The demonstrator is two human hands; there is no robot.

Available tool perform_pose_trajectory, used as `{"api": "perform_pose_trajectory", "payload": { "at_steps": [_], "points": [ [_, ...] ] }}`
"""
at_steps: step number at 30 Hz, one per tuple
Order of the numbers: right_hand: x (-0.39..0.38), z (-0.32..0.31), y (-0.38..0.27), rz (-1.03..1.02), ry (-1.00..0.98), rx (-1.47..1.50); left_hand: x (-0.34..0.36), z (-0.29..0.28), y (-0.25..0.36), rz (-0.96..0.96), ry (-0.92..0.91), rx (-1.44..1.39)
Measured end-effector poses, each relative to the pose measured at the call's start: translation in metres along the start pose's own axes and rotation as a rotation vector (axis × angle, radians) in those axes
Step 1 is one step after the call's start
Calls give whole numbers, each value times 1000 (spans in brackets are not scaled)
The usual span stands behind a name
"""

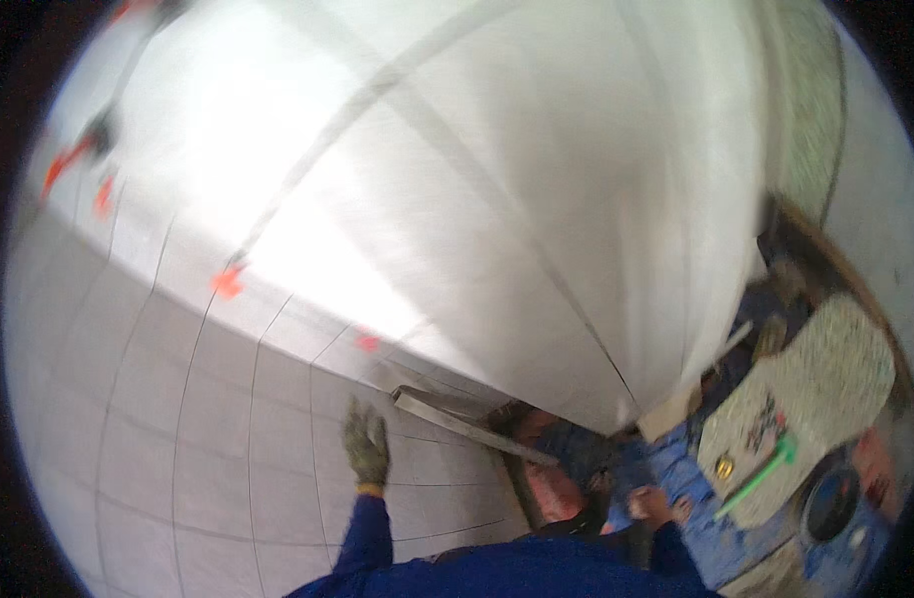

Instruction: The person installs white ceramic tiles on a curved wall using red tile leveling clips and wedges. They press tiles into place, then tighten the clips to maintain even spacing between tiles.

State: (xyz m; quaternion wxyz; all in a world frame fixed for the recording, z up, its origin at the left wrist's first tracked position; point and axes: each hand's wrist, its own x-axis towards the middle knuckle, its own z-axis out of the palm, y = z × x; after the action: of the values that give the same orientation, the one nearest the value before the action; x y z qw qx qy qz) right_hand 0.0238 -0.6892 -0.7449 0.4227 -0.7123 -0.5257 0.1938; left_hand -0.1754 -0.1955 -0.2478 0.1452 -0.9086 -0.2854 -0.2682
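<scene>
My left hand, in a dirty grey-green work glove, is stretched out with its fingers apart. It is in front of the pale tiled surface and holds nothing; whether it touches the tiles I cannot tell. Just right of its fingertips lies a long narrow strip, slanting down to the right. My right hand is low, close to my body, above a blue sheet. Motion smears its fingers, and what they may hold does not show.
Small orange clips dot the tile joints. A large white surface fills the upper part. At right, a speckled board carries a green tool, a yellow round item and small bits. A dark bucket stands beside it.
</scene>
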Motion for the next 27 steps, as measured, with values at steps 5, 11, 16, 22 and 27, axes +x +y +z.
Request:
{"api": "perform_pose_trajectory", "payload": {
  "at_steps": [5,11,16,22,27],
  "points": [
    [188,-37,-188,147,-230,523,146,-71,-56,-131,535,-14],
    [373,-102,-382,195,-161,298,248,-45,-100,21,707,93],
    [502,-151,-481,-19,287,649,271,13,-116,-33,686,181],
    [637,-208,-545,-251,641,665,270,19,-117,-76,686,188],
    [679,-204,-562,-268,670,885,271,20,-118,-96,692,179]
  ]
}}
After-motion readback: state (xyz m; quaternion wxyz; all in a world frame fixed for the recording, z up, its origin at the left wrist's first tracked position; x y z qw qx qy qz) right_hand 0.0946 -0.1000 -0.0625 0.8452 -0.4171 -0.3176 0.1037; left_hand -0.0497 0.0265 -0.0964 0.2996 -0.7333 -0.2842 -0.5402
